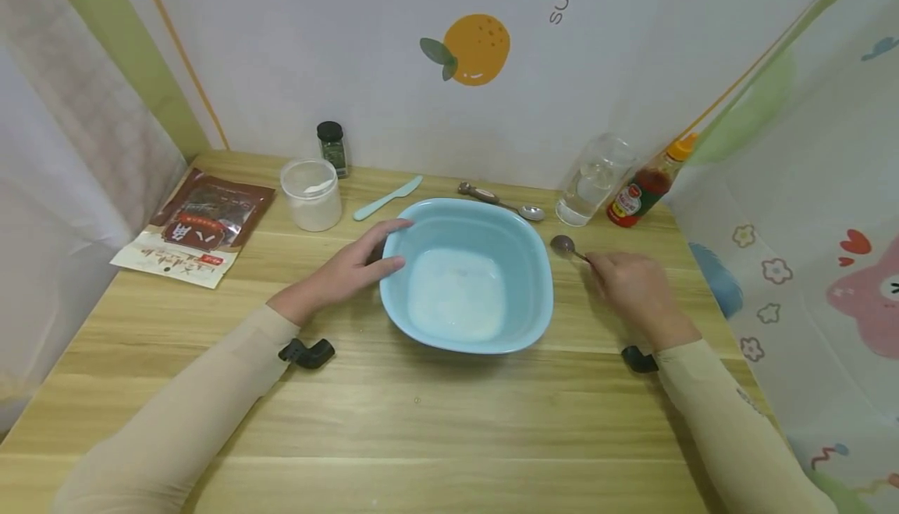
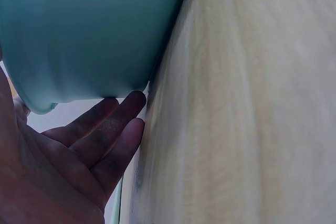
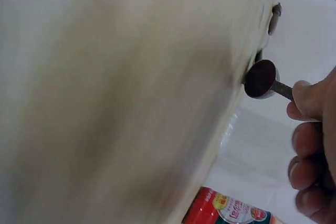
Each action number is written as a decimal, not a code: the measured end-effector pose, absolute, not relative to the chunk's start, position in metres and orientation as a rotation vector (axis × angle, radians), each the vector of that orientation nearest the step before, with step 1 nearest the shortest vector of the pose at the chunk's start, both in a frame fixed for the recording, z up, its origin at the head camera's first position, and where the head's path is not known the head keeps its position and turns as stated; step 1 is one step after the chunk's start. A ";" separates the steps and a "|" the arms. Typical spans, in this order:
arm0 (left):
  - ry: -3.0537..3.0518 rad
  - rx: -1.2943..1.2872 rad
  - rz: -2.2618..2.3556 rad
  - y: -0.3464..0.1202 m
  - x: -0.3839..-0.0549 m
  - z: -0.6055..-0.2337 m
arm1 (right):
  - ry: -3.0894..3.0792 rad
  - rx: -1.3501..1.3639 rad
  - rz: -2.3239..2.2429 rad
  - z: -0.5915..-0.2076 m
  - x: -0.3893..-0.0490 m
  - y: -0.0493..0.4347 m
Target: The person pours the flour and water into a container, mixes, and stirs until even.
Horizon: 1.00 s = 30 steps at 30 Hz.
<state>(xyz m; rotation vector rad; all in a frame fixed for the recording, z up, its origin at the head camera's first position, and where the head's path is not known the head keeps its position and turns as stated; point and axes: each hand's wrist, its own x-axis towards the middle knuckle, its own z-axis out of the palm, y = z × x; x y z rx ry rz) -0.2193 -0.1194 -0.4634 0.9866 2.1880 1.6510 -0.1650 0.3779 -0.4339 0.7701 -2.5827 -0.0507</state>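
A light blue basin (image 1: 463, 210) stands mid-table with a white layer over its bottom. My left hand (image 1: 351, 268) holds its left side, thumb and index finger over the rim. In the left wrist view the other fingers (image 2: 113, 132) rest along the basin's outer wall (image 2: 94, 30), close to the tabletop. To the right of the basin, my right hand (image 1: 632, 288) pinches the thin handle of a small measuring spoon (image 1: 563, 245). The round spoon bowl (image 3: 260, 78) looks dark inside, and I cannot tell what it holds. The remaining right fingers are curled under the handle.
Along the back lie a pale knife (image 1: 389, 198) and a metal spoon (image 1: 530, 212). Around them stand a tub of white powder (image 1: 314, 210), a dark-capped jar (image 1: 332, 149), a glass of clear liquid (image 1: 586, 190) and a red sauce bottle (image 1: 646, 186). A brown packet (image 1: 204, 221) lies left.
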 end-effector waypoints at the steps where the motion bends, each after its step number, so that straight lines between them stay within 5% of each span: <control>1: 2.185 0.987 1.652 -0.119 -0.219 -0.463 | -2.615 0.761 -0.053 -0.435 -0.164 0.378; 30: 2.187 0.993 1.650 -0.120 -0.220 -0.464 | -3.223 0.439 0.259 -0.443 -0.152 0.375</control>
